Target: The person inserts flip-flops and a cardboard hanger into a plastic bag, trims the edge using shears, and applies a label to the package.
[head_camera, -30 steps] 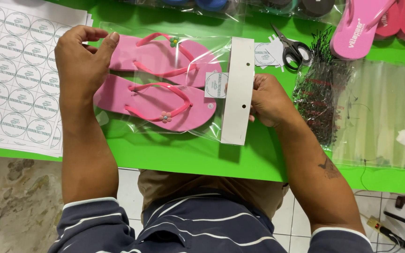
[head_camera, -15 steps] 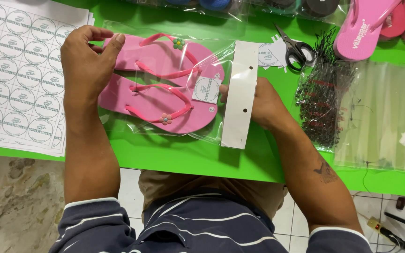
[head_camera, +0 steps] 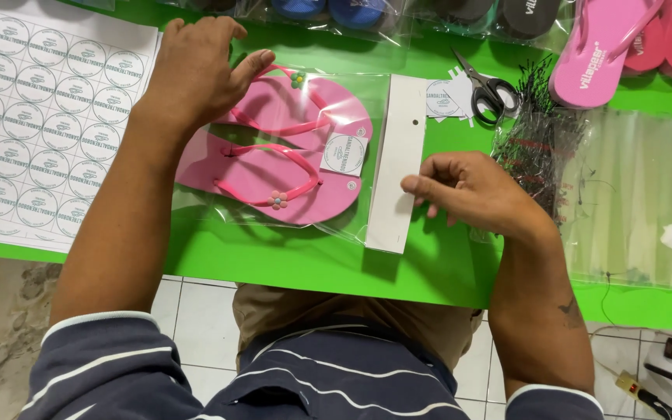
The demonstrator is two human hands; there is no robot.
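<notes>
The bagged pair of pink sandals (head_camera: 281, 155) lies mid-desk, shifted slightly toward three o'clock since a moment ago. The left hand (head_camera: 196, 74) presses its heel end, fingers spread flat. The right hand (head_camera: 468, 190) has let go of the white card header (head_camera: 397, 159), fingers loosely curled, empty. Green desk (head_camera: 429, 268) lies bare at six o'clock; scissors (head_camera: 488, 85) crowd one o'clock.
</notes>
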